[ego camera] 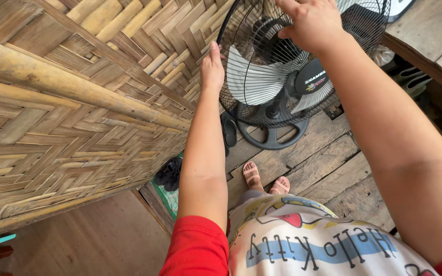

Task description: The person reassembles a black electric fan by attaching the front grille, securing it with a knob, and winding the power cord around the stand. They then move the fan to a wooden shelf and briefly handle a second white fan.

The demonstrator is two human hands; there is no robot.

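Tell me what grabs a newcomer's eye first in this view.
The black standing fan at top centre, its wire grille gripped by both hands: the left hand on its left edge, the right hand on top. A woven bamboo wall fills the left side.

The hands are touching a fan (282,76) whose thin black wire cage is looking like glossy metal around smooth pale plastic blades (249,79), beside a matt woven bamboo wall (78,117) and rough, weathered plank floor (328,163).
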